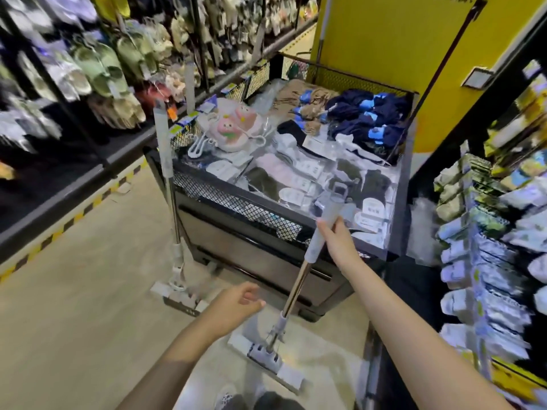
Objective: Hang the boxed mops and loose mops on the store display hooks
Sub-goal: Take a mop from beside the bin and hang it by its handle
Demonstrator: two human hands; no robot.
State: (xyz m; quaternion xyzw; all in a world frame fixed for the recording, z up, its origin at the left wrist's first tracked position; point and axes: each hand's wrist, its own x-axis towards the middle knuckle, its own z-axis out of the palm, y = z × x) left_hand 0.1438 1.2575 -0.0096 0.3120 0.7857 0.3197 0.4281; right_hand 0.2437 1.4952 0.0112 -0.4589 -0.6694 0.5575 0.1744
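right hand fingers around blurred mop grip, left hand fingers loosely spread, empty

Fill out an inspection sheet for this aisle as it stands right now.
Surface: beige floor, hazard-striped edge on the left.
Job's things: held mop, head on the floor; second mop standing against the mesh bin; no boxed mops or display hooks identifiable.
Clutter: bin filled with packaged socks and pink slippers.
Grippers: right hand grips the held mop's grey handle; left hand open, beside the pole, not touching.
Cables: nothing seen.
Surroundings: slipper racks left, stocked shelf right, yellow pillar behind.
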